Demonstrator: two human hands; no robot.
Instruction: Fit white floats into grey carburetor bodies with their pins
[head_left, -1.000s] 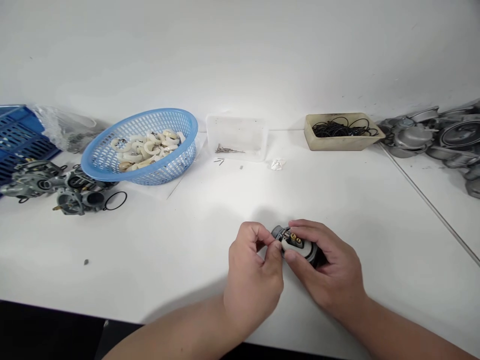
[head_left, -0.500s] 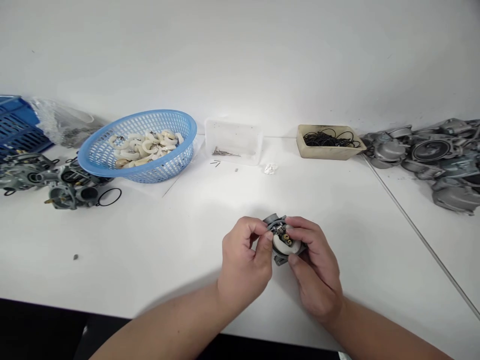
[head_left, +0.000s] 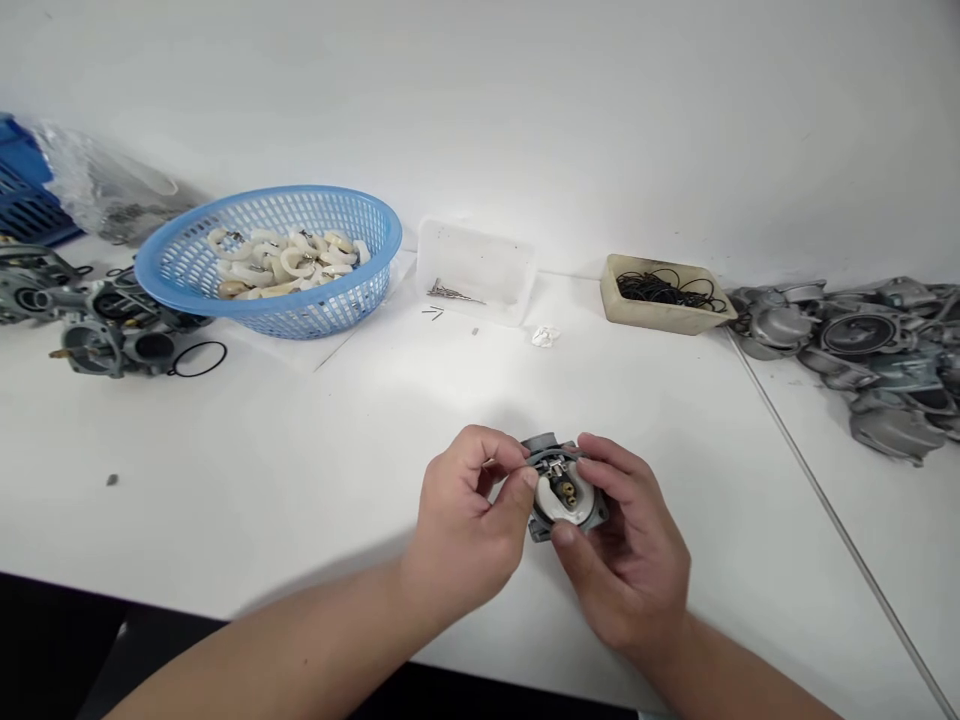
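Note:
A grey metal carburetor body is held over the front of the table with its round bowl side facing up. Inside it sits a white U-shaped float, curved around brass jets. My right hand grips the body from the right, thumb at the near rim and fingertips by the float. At the left rim, my left hand is closed in a pinch of thumb and index finger. Whatever lies between those fingertips is too small or hidden to make out.
At the back stand a blue basket of white floats, a clear tray with thin pins, and a cream box of black rubber rings. More carburetors lie left, and grey metal parts are heaped right.
The carburetor has turned slightly, so the float and jets show more openly. My left hand has shifted a little left, still pinching at the rim. The camera view has also shifted.

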